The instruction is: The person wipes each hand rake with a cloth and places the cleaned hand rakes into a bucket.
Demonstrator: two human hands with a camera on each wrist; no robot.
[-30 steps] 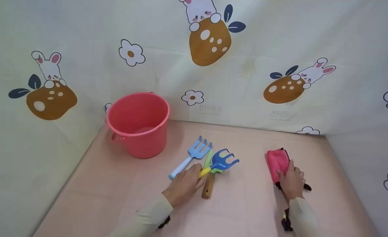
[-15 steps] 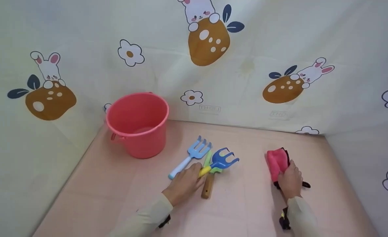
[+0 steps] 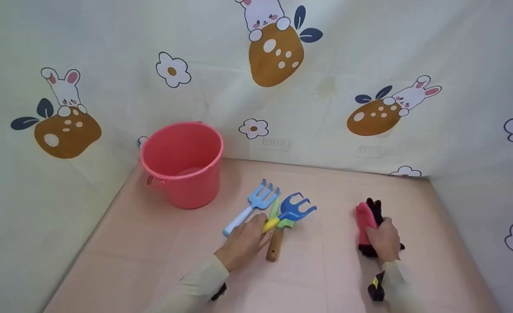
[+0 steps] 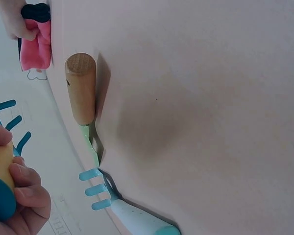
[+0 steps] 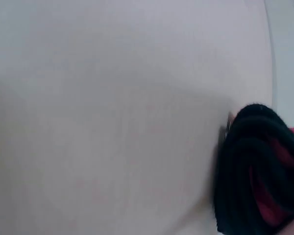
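Note:
My left hand (image 3: pixel 244 243) grips the yellow handle of a small hand rake (image 3: pixel 297 209) with a blue three-pronged head, raised over other tools. Below it lie a green-bladed trowel (image 3: pixel 275 245) with a wooden handle and a light-blue hand fork (image 3: pixel 261 198) with a white handle. In the left wrist view, fingers (image 4: pixel 27 178) wrap the yellow handle. At the right, my right hand (image 3: pixel 385 238) holds a pink and black glove (image 3: pixel 364 221), its black finger ends pointing away. The folded black cuff (image 5: pixel 250 161) fills the lower right of the right wrist view.
A pink bucket (image 3: pixel 195 191) stands upright at the back left, its opening facing up. Patterned cloth walls (image 3: pixel 317 104) enclose the pale pink surface (image 3: pixel 308 278) at the back and both sides.
The glove in my right hand has turned and bunched, so its black fingers and cuff show more. My left hand has barely moved, the hand rake still in it.

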